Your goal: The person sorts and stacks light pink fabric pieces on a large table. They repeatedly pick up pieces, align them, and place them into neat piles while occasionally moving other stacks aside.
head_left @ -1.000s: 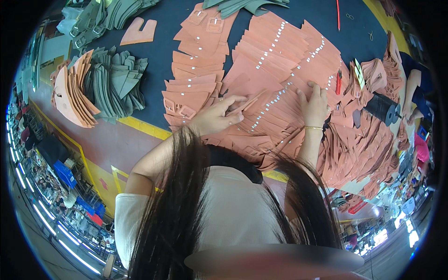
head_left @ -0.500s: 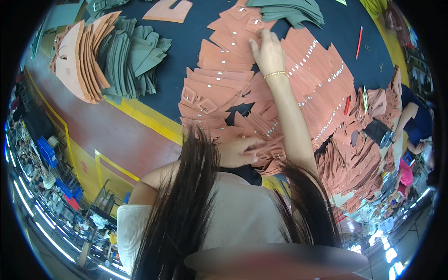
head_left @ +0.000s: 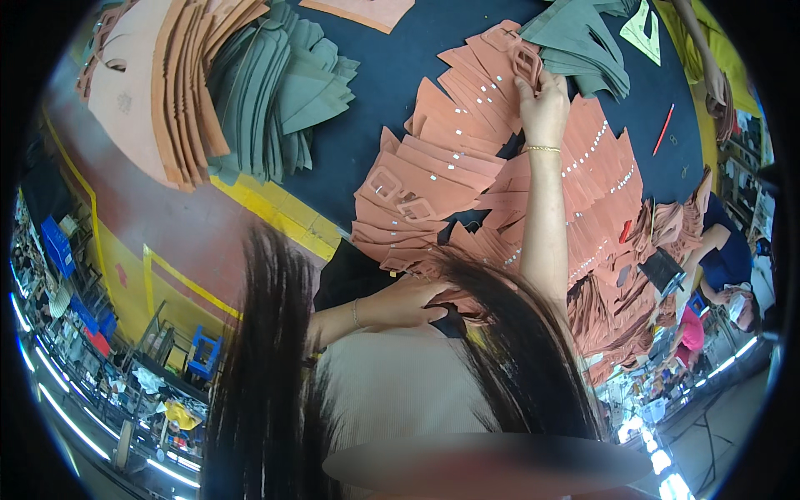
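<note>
My right hand reaches to the far end of a long fan of coral cut panels. Its fingers are closed on a coral square buckle, which stands raised above the panels. Near the table's front edge my left hand is bent round some coral pieces, its fingertips partly covered by dark hair. Two more coral buckles lie on the left side of the fan. Small white tags dot the panels in rows. Green cut pieces lie just beyond my right hand.
Stacks of pale coral panels and green pieces stand at the left table edge. To the right are a red pencil, a dark roll-shaped tool and heaped coral pieces. Another person's arm is at the far right.
My right hand has closed on the buckle and lifted it from the panels. My left hand has drawn back toward my body. The whole view has shifted, so the left stacks appear larger.
</note>
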Demonstrator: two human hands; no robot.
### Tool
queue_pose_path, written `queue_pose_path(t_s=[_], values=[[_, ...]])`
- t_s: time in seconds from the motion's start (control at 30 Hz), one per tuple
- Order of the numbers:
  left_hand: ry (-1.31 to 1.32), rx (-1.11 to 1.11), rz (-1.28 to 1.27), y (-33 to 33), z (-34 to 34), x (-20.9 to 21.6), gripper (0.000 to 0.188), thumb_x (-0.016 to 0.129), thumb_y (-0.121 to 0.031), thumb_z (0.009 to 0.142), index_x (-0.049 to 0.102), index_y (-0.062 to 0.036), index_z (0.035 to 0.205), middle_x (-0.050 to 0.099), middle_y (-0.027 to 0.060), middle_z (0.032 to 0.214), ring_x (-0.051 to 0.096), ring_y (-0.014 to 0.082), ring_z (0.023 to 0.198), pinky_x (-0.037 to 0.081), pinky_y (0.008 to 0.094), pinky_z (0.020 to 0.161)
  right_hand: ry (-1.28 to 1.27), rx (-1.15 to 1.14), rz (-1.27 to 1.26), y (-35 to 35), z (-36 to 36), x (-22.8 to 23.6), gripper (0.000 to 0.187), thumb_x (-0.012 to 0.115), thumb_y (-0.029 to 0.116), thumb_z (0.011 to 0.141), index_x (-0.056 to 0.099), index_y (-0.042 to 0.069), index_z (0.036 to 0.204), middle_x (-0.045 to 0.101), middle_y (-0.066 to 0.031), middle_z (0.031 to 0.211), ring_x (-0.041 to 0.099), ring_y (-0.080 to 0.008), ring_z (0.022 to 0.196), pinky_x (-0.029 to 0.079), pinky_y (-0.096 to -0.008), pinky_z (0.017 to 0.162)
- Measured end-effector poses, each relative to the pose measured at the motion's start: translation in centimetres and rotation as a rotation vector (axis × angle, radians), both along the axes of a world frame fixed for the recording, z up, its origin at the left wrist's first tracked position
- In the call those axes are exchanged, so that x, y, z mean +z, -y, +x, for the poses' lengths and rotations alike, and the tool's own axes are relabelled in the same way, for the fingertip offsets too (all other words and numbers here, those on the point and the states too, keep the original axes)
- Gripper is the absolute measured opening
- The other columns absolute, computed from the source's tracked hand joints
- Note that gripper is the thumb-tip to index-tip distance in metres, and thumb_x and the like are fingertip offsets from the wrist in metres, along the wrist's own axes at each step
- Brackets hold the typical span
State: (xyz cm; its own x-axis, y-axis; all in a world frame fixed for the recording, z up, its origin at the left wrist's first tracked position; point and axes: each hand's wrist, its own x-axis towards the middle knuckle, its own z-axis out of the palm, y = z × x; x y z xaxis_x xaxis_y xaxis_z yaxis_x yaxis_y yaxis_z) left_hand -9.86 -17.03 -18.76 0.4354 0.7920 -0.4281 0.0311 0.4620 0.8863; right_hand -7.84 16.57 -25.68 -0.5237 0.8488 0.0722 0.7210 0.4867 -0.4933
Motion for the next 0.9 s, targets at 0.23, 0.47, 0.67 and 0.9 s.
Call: queue_pose_path(t_s=[0.23,0.47,0.67,0.9], values=[[-0.022,-0.018,-0.014,-0.5,-1.2,-0.2,0.054,0.058,-0.029,0.090,0.047,0.0005,0.133,0.058,0.0244,0.124,0.053,0.0360,0.119,0.034,0.0451,0.105,-0.124,0.036,-0.050,-1.2,0.4,0.2,0.020,0.069,0.008,0.083,0.066,0.006,0.103,0.064,-0.0132,0.094,0.063,-0.0322,0.085,0.051,-0.0372,0.076],[0.008,-0.110,-0.093,-2.3,-2.3,0.0,0.053,0.056,-0.028,0.092,0.043,-0.0023,0.137,0.059,0.0215,0.124,0.050,0.0343,0.123,0.031,0.0450,0.107,-0.120,0.026,-0.044,-1.7,0.4,-0.3,0.022,0.068,0.009,0.083,0.065,0.006,0.105,0.065,-0.0133,0.096,0.063,-0.0327,0.089,0.051,-0.0374,0.078],[-0.051,-0.114,-0.050,-3.7,-2.4,0.2,0.054,0.056,-0.026,0.091,0.041,-0.0025,0.137,0.055,0.0216,0.130,0.048,0.0353,0.125,0.025,0.0474,0.112,-0.177,-0.094,0.264,-1.1,-0.1,0.0,0.027,0.069,0.009,0.082,0.065,0.007,0.109,0.056,-0.0139,0.097,0.055,-0.0335,0.091,0.047,-0.0404,0.083],[-0.015,-0.203,-0.198,-6.0,-3.0,0.6,0.052,0.056,-0.027,0.091,0.042,-0.0051,0.136,0.055,0.0207,0.131,0.047,0.0348,0.127,0.021,0.0472,0.114,0.177,0.400,-0.078,3.9,2.5,-0.2,0.023,0.067,0.009,0.082,0.064,0.008,0.105,0.056,-0.0116,0.095,0.054,-0.0317,0.092,0.046,-0.0408,0.080]])
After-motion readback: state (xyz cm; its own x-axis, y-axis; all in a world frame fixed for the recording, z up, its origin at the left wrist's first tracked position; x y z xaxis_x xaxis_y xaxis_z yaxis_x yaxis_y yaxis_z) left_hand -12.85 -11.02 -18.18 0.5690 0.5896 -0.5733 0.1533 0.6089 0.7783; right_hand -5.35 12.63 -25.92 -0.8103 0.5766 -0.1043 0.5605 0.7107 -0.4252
